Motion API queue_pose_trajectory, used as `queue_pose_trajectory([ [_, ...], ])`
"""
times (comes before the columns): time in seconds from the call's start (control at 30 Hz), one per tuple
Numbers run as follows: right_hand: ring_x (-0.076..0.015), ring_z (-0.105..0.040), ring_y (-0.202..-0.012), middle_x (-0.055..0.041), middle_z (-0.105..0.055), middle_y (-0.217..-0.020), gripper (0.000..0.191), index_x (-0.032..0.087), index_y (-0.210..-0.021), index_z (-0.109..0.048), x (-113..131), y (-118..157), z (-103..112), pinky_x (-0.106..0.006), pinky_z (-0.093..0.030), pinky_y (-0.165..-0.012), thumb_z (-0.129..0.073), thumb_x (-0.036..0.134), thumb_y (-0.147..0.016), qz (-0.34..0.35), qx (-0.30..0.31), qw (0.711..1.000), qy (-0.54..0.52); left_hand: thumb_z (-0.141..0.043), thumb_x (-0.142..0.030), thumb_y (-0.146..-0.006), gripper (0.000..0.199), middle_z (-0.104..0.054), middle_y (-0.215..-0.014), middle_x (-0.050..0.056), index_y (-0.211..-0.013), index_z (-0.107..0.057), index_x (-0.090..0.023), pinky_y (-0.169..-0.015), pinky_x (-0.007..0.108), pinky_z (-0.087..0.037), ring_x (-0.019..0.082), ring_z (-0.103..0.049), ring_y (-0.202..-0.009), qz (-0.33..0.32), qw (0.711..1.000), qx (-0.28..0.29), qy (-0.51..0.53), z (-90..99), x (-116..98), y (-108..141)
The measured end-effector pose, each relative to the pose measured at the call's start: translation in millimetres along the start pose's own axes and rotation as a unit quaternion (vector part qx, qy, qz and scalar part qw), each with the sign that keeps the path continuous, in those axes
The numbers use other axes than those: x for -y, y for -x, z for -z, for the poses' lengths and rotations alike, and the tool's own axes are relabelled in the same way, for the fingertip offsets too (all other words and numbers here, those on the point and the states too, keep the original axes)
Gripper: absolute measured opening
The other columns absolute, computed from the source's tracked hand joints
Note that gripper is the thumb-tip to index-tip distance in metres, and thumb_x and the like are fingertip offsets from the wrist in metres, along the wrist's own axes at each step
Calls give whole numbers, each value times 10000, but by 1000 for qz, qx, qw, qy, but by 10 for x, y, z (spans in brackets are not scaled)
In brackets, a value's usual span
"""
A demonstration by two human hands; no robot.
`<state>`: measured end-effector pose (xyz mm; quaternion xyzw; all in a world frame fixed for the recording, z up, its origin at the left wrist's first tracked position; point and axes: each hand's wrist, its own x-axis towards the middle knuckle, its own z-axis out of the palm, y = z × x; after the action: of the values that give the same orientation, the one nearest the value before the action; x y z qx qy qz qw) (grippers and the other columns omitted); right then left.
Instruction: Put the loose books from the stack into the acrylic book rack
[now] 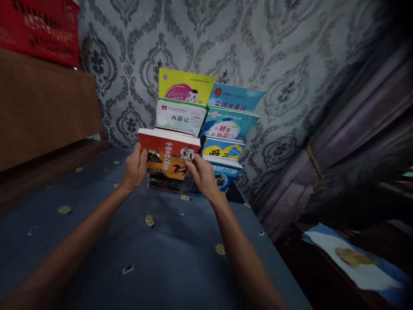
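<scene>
An orange-red book (169,148) with horses and white lettering on its cover stands upright between my two hands. My left hand (134,168) grips its left edge, thumb on the front. On the other side, my right hand (204,174) pinches the lower right part of the cover. Behind the book rises a tiered rack of books: a white book (180,117), a yellow book (185,84), and to the right several blue ones, including a teal book (229,125) and a dark blue book (226,172). Part of a dark slot shows below the orange-red book.
A blue patterned cloth (167,254) covers the surface under the rack. At left stands a wooden cabinet (45,112) with a red basket (41,32) on top. A tied curtain (303,163) hangs at right, above a blue-and-white sheet (348,258). Patterned wallpaper (287,56) lies behind.
</scene>
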<state>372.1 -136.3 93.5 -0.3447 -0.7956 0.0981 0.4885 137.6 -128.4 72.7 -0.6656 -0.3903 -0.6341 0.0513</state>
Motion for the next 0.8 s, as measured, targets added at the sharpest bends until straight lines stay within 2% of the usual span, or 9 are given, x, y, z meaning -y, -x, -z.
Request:
queue_pose_trajectory([
  [0.3,-207,-665,-762,-32,-659,-801,168,226,-983,-566,-226,41,-60,-281,-480,-670,-469,363,-987,-31,7,999,21,-322,-559,-1024,447,-579,-731,8,-924,-552,-189,-618,286,-400,156,-559,-661,39,998,19,38,-180,188,124],
  [0.53,-220,-679,-780,-39,-667,-808,136,228,-974,-554,-325,46,-105,-316,-518,-693,-484,345,-982,-48,38,998,4,-347,-544,-1015,418,-557,-701,-3,-939,-558,-191,-610,285,-391,152,-546,-631,58,997,42,40,-204,311,178],
  [0.8,-220,-673,-791,-63,-693,-881,185,207,-1076,-573,-358,52,-125,-329,-535,-711,-472,338,-995,-45,51,998,-1,-371,-511,-1009,383,-534,-688,-9,-957,-567,-187,-591,277,-375,146,-528,-605,63,995,52,50,-226,398,216],
])
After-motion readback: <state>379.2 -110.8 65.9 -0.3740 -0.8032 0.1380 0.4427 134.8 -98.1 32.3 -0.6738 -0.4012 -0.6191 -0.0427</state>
